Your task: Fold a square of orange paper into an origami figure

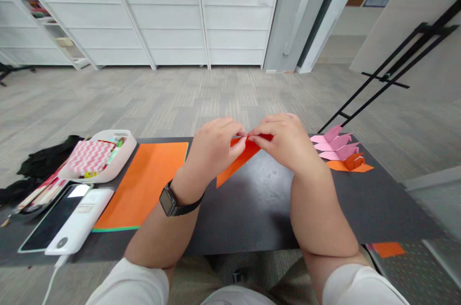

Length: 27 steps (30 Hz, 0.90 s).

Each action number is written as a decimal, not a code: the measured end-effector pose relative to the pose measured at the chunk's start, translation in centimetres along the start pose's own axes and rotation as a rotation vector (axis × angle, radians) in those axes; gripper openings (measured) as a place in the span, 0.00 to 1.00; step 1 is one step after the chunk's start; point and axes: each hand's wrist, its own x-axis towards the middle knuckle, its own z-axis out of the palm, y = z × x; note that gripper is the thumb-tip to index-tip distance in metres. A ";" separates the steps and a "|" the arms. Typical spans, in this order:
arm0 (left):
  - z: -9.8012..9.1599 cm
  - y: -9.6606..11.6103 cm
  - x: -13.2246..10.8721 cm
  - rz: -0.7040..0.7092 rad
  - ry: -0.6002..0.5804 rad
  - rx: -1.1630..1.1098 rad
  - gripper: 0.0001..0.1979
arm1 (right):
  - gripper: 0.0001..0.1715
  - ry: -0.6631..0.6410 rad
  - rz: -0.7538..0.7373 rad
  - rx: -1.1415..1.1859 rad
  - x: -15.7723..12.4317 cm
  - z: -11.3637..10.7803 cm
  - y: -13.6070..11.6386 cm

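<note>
**Operator:** Where are my hands, and where is the paper?

**Describer:** Your left hand (212, 149) and right hand (284, 141) meet above the middle of the dark table (259, 213). The fingertips of both are pinched tight on the top edge of a red-orange folded paper (239, 163). You hold it raised, and its long point slants down to your left towards the tabletop. I cannot tell whether the tip touches.

**Operator:** What room do I have?

**Describer:** Bare table runs under your forearms to the near edge. Just left of your left wrist, a stack of orange sheets (147, 185) lies flat. Beyond it, a white tray (124, 163) sits at the far left edge. A phone (54, 221) and a white power bank (81, 221) lie side by side by the near left edge. Pink folded pieces (334, 146) and an orange folded piece (351, 163) rest by the far right edge, well apart from your right hand. An orange scrap (389, 249) lies past the near right corner.

**Operator:** Any writing?

**Describer:** The power bank carries a small label, too small to read. The phone shows one bright patch, also illegible. Your wristwatch (168, 201) has a dark face.
</note>
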 end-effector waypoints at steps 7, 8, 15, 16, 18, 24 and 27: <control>0.5 -1.8 -0.8 -0.016 0.026 -0.067 0.04 | 0.10 -0.015 -0.017 -0.003 0.8 1.6 -0.4; 0.6 -2.0 -1.0 -0.015 0.027 -0.072 0.04 | 0.10 -0.011 -0.021 -0.001 0.9 1.9 -0.4; 0.7 -2.7 -1.9 -0.012 0.022 -0.100 0.04 | 0.08 0.003 -0.043 0.032 0.7 3.1 -0.9; 0.6 -2.7 -1.9 -0.011 0.016 -0.102 0.04 | 0.07 0.008 -0.043 0.044 0.7 3.1 -0.9; 0.4 -2.6 -1.9 -0.010 0.006 -0.107 0.04 | 0.06 0.016 -0.053 0.072 0.6 3.1 -1.0; 0.3 -2.6 -2.1 -0.005 0.004 -0.116 0.04 | 0.07 0.030 -0.113 0.096 0.4 3.2 -0.9; 0.8 -2.7 -2.1 0.003 0.006 -0.135 0.04 | 0.06 0.041 -0.112 0.106 0.4 3.4 -0.6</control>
